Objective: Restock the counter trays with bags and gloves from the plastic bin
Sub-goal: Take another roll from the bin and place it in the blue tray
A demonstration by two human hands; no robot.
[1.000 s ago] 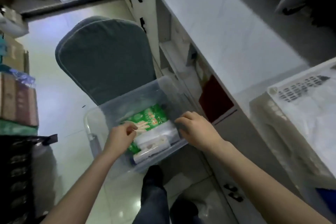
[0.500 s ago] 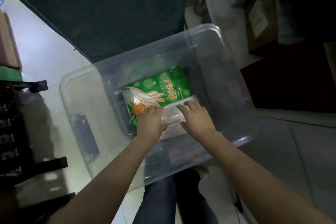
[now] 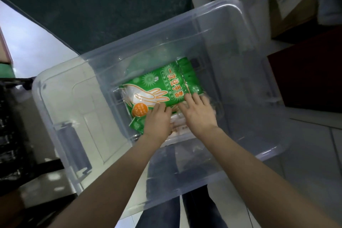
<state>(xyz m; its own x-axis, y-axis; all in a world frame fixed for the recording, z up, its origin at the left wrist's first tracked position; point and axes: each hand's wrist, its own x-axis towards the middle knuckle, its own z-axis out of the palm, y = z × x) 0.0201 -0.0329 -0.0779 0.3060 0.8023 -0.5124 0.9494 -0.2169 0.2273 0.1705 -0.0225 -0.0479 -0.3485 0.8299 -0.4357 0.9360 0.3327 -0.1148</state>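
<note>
A clear plastic bin (image 3: 218, 15) fills the middle of the head view, seen from above. At its bottom lies a green pack of disposable gloves (image 3: 159, 87) with a white hand drawing and an orange sticker. Both my hands are down inside the bin. My left hand (image 3: 157, 120) rests on the pack's near edge by the sticker, fingers slightly bent. My right hand (image 3: 198, 113) lies with straight fingers on the pack's right near corner. A pale packet (image 3: 178, 123) shows between my hands, mostly hidden under them.
A dark green chair cushion (image 3: 103, 2) lies behind the bin. A cardboard box (image 3: 290, 0) and a dark red panel (image 3: 311, 76) sit at the right under the counter. A black rack (image 3: 11, 135) stands at the left. My legs (image 3: 185, 211) are below the bin.
My head has dropped closer over the bin, so the counter and white tray left the view. Both hands reached from the bin's rim down onto the green glove pack.
</note>
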